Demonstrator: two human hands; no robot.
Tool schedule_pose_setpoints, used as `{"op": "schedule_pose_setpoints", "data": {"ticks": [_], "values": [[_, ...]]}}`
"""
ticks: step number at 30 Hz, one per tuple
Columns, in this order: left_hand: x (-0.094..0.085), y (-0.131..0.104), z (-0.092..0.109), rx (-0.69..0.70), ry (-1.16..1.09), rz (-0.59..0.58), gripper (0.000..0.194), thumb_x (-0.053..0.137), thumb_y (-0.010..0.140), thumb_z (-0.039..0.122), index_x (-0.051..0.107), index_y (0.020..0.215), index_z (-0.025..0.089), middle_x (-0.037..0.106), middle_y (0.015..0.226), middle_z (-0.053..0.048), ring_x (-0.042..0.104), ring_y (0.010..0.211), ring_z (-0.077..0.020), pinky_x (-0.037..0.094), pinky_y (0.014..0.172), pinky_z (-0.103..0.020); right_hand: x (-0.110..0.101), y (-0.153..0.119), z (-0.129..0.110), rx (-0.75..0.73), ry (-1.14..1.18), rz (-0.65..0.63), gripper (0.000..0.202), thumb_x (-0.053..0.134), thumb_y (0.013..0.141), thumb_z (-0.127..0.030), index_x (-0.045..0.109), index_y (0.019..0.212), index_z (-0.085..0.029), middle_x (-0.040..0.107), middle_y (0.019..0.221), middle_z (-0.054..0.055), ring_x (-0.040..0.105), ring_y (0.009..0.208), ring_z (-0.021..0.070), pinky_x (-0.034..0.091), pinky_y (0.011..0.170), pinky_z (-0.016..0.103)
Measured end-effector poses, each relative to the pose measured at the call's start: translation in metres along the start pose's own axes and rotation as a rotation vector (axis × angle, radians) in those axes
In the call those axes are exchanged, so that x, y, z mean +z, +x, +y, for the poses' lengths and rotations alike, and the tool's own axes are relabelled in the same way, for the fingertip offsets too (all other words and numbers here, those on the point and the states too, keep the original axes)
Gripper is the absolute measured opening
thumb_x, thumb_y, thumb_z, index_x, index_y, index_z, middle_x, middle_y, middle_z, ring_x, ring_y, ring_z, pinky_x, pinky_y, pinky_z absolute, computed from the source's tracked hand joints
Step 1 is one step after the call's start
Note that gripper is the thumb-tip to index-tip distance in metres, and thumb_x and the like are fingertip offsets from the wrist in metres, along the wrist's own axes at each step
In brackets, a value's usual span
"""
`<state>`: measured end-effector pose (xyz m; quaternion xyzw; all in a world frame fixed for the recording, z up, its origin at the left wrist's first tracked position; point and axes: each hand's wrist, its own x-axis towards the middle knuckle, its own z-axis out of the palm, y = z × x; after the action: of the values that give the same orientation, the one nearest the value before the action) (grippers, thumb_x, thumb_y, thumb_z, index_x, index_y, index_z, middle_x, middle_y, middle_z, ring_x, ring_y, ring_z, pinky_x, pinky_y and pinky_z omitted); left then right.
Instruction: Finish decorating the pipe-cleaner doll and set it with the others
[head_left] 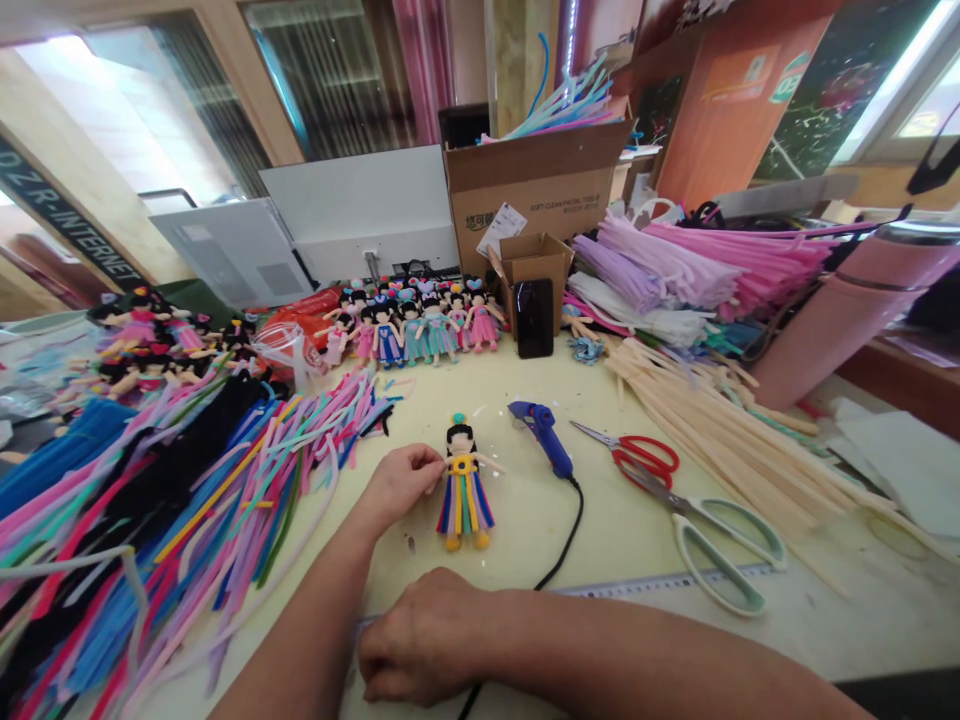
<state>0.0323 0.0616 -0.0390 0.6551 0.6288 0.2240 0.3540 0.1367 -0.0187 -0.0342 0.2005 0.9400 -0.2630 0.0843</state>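
A small pipe-cleaner doll [462, 490] with black hair, a yellow top and a striped, many-coloured skirt lies on the pale table. My left hand [401, 485] has its thumb and forefinger closed on the doll's arm at its left side. Closer to me, my right hand [420, 635] rests curled on the table beside a ruler [637, 588]. Its fingers are bent under, so whatever they may hold is hidden. To the right of the doll is a blue hot glue gun [546, 435], whose black cord passes beneath my right forearm.
Red-handled scissors [646, 455] and larger pale-green-handled scissors [727, 545] lie at right, near beige pipe cleaners [705, 430]. Coloured pipe cleaners [247, 490] cover the left side. Several finished dolls [427, 325], a phone [534, 318] and a cardboard box [536, 185] stand behind; a pink bottle [847, 310] is at right.
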Motion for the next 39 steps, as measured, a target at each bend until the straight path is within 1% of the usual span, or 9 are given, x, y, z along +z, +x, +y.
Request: {"op": "schedule_pose_setpoints", "data": {"ticks": [3,7,15,21,27,30,34,37,39], "values": [[-0.001,-0.002,-0.001,0.006,-0.083,0.011,0.025,0.054,0.067,0.044,0.060,0.067,0.019,0.052,0.053,0.004,0.044,0.050,-0.0129,0.033,0.049,-0.025,0.002,0.001,0.002,-0.006,0.005,-0.012,0.025,0.049,0.090,-0.042,0.065,0.104,-0.028,0.073,0.103,-0.001,0.069,0.090,0.0214,0.052,0.063,0.030],[-0.004,-0.004,-0.003,0.015,-0.122,0.020,0.027,0.056,0.064,0.045,0.060,0.066,0.019,0.054,0.057,0.003,0.047,0.054,-0.0136,0.035,0.052,-0.025,0.003,0.003,0.002,-0.004,0.010,-0.011,0.025,0.048,0.091,-0.043,0.064,0.104,-0.028,0.073,0.104,-0.002,0.069,0.090,0.0207,0.051,0.061,0.029],[-0.006,-0.002,-0.007,-0.010,-0.100,0.000,0.027,0.055,0.066,0.045,0.061,0.067,0.019,0.052,0.053,0.003,0.042,0.048,-0.0119,0.030,0.045,-0.024,0.006,0.003,0.002,0.014,0.027,-0.017,0.026,0.045,0.092,-0.044,0.063,0.104,-0.029,0.073,0.105,-0.002,0.069,0.092,0.0205,0.052,0.065,0.030],[-0.006,0.000,-0.009,0.002,-0.081,-0.007,0.026,0.056,0.067,0.044,0.063,0.068,0.019,0.055,0.052,0.003,0.044,0.048,-0.0125,0.031,0.045,-0.024,0.007,0.003,0.003,0.006,0.035,-0.021,0.025,0.047,0.092,-0.044,0.064,0.102,-0.029,0.074,0.102,-0.002,0.069,0.090,0.0200,0.051,0.064,0.029],[-0.004,0.001,-0.011,0.040,-0.013,-0.003,0.028,0.056,0.069,0.046,0.064,0.065,0.019,0.058,0.054,0.002,0.048,0.052,-0.0145,0.035,0.050,-0.026,0.004,0.002,0.001,0.018,0.031,-0.037,0.026,0.047,0.092,-0.043,0.065,0.103,-0.028,0.074,0.103,-0.001,0.069,0.089,0.0203,0.048,0.059,0.028],[-0.004,0.002,-0.014,0.068,0.048,0.047,0.029,0.054,0.072,0.045,0.066,0.067,0.020,0.065,0.062,-0.001,0.055,0.061,-0.0174,0.039,0.057,-0.028,0.010,0.002,0.003,0.005,0.033,0.008,0.026,0.047,0.091,-0.043,0.065,0.102,-0.027,0.075,0.098,-0.001,0.069,0.086,0.0195,0.045,0.057,0.026],[-0.006,0.001,-0.017,0.103,0.054,0.187,0.029,0.050,0.077,0.043,0.068,0.080,0.020,0.071,0.078,-0.003,0.061,0.073,-0.0196,0.043,0.067,-0.030,0.019,0.003,0.006,-0.019,0.037,0.103,0.024,0.048,0.090,-0.040,0.066,0.098,-0.026,0.075,0.092,0.000,0.069,0.082,0.0179,0.043,0.060,0.025],[-0.014,-0.007,-0.013,0.139,0.030,0.224,0.027,0.051,0.079,0.041,0.068,0.082,0.019,0.072,0.083,-0.005,0.062,0.078,-0.0201,0.045,0.071,-0.031,0.020,0.003,0.005,-0.009,0.055,0.075,0.024,0.049,0.089,-0.038,0.068,0.097,-0.025,0.075,0.092,0.002,0.069,0.081,0.0186,0.043,0.062,0.025],[-0.023,-0.017,-0.009,0.174,0.050,0.244,0.025,0.052,0.079,0.039,0.068,0.081,0.020,0.071,0.083,-0.005,0.062,0.079,-0.0202,0.045,0.073,-0.031,0.019,0.002,0.003,0.010,0.073,0.060,0.024,0.050,0.089,-0.036,0.069,0.099,-0.025,0.076,0.093,0.003,0.069,0.082,0.0193,0.043,0.063,0.026]]}}
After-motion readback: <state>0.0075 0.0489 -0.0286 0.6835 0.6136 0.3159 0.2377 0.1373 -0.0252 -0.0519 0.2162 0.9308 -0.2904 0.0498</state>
